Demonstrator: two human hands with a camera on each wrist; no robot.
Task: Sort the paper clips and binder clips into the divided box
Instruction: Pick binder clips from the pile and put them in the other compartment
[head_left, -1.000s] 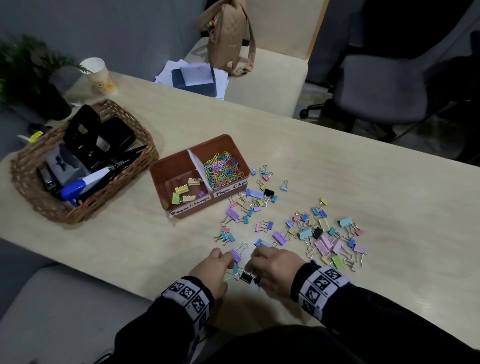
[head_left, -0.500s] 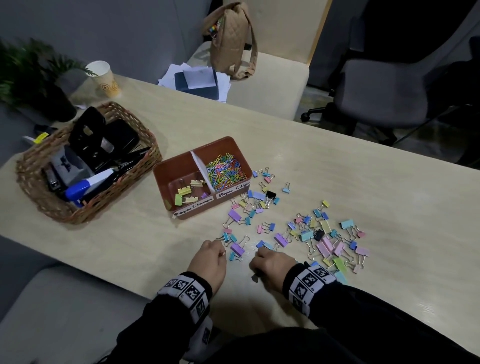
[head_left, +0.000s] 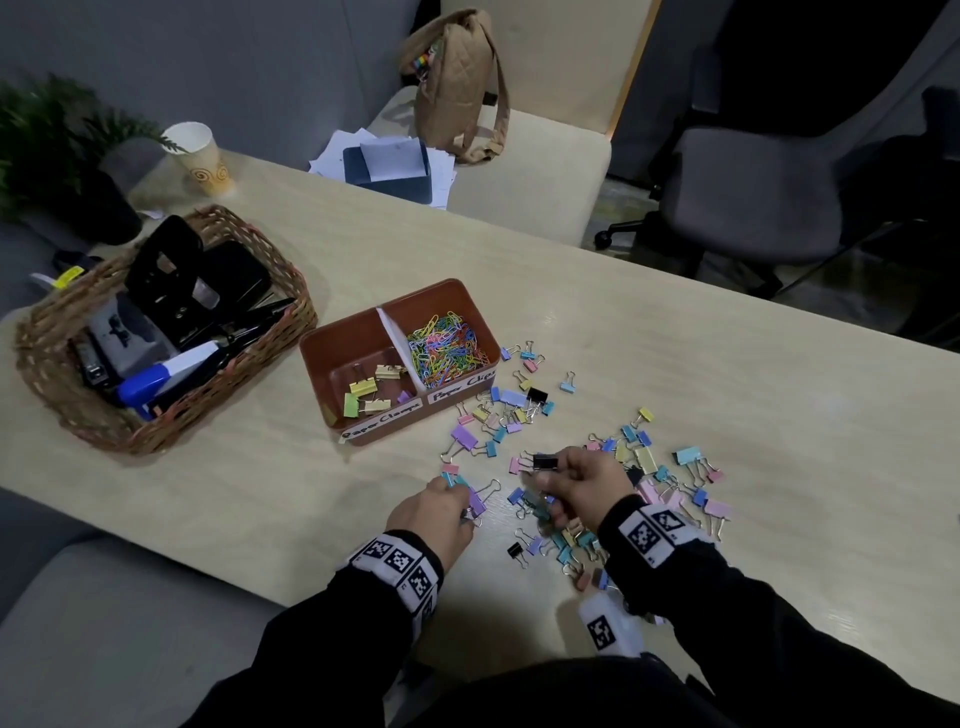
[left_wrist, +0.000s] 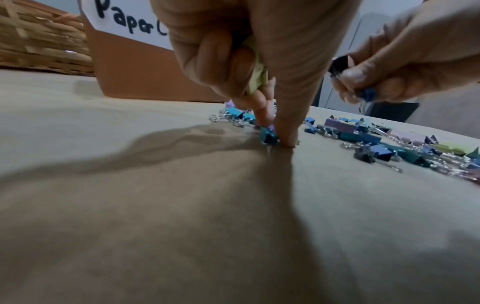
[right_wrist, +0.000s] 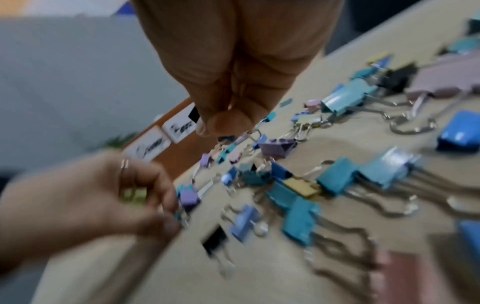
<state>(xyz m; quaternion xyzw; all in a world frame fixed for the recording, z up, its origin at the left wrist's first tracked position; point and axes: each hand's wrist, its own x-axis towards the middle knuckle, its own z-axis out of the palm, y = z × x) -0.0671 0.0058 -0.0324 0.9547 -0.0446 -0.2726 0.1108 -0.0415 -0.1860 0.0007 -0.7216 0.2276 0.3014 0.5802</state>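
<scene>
A brown divided box (head_left: 318, 374) stands mid-table. Its left part holds several binder clips (head_left: 363, 387) and its right part a heap of coloured paper clips (head_left: 447, 353). Many pastel binder clips (head_left: 644, 460) lie loose to the right of the box and in front of it. My left hand (head_left: 457, 493) is down on the table and pinches a small teal clip (left_wrist: 267, 136) with thumb and fingertip. A yellow-green clip (left_wrist: 257, 70) is tucked in its curled fingers. My right hand (head_left: 545, 483) hovers just above the pile, holding a black binder clip (head_left: 545, 461) and a small blue one (left_wrist: 366, 94).
A wicker basket (head_left: 41, 374) with a hole punch, stapler and marker sits left of the box. A paper cup (head_left: 200, 156) and a plant (head_left: 52, 150) are at the back left. A notebook with papers (head_left: 387, 166) is on the far edge. Chairs stand beyond.
My right hand has lifted off the table with a black clip in its fingers. My left hand has shifted slightly forward onto a teal clip.
</scene>
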